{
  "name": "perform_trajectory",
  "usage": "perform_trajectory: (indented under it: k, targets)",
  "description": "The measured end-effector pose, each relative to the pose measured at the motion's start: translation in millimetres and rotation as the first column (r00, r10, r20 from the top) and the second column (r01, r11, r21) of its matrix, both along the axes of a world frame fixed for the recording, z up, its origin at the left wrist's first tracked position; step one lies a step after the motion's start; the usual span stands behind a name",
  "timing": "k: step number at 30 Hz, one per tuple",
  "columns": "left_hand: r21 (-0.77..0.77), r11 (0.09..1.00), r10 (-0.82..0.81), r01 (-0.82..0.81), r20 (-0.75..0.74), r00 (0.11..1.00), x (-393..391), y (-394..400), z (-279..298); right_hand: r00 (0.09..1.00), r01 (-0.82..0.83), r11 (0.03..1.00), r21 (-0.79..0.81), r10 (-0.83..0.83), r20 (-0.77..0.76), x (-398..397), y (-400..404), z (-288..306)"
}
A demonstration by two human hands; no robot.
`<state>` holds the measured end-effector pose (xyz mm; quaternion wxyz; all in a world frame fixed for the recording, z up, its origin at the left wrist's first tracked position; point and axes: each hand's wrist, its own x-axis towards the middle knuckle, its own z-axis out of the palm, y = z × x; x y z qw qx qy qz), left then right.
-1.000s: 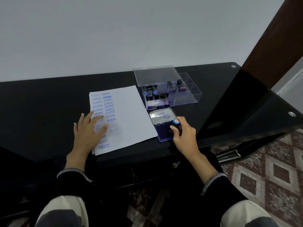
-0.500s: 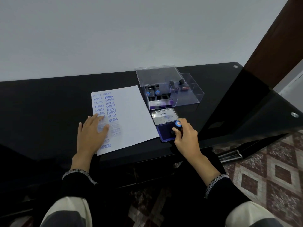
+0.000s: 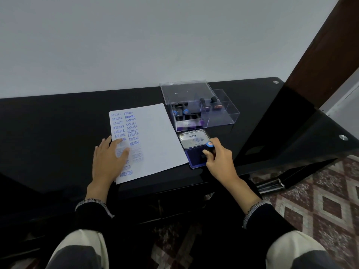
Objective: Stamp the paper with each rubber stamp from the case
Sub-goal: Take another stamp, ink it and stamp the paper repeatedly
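A white paper [image 3: 155,138] lies on the black glass table [image 3: 48,129], its left side covered with several blue stamp prints. My left hand [image 3: 108,158] lies flat on the paper's left part. To the right sits an open blue ink pad [image 3: 194,156] with its silver lid [image 3: 193,139] folded back. My right hand [image 3: 219,160] grips a black rubber stamp with a blue cap [image 3: 209,145] and holds it down on the pad. Behind the pad stands the clear plastic case [image 3: 223,117] with more stamps [image 3: 180,112] inside.
The case's clear lid [image 3: 184,92] rests tilted on its back left part. Two dark stamps [image 3: 213,101] stand in a right compartment. The table's right edge [image 3: 291,156] drops to a patterned floor [image 3: 320,200]. A brown door frame [image 3: 320,55] rises at right.
The view has shifted slightly. My right hand stays on the ink pad with the stamp. My left hand has slid a little on the paper.
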<state>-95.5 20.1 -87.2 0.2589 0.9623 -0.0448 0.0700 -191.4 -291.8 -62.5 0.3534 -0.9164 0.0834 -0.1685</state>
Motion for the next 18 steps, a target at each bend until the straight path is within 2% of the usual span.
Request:
perform_trajectory:
  k: [3, 7, 14, 18]
  targets:
    - [-0.011, 1.000, -0.002, 0.002, 0.003, 1.000, -1, 1, 0, 0.993, -0.025, 0.999, 0.024, 0.028, -0.111, 6, -5, 12]
    - [-0.034, 0.999, 0.002, -0.002, 0.005, 1.000, -2, 1, 1, 0.998, 0.044, 0.995, 0.088, -0.040, -0.046, 8, 2, 10]
    - [-0.165, 0.984, 0.073, -0.067, 0.032, 0.997, -5, 1, 1, 0.998, 0.069, 0.997, 0.036, -0.070, 0.007, 10, 11, -2]
    - [-0.212, 0.974, 0.093, -0.077, 0.071, 0.993, -8, -1, 5, 0.998, 0.059, 0.998, -0.031, -0.060, -0.022, 18, 10, -1]
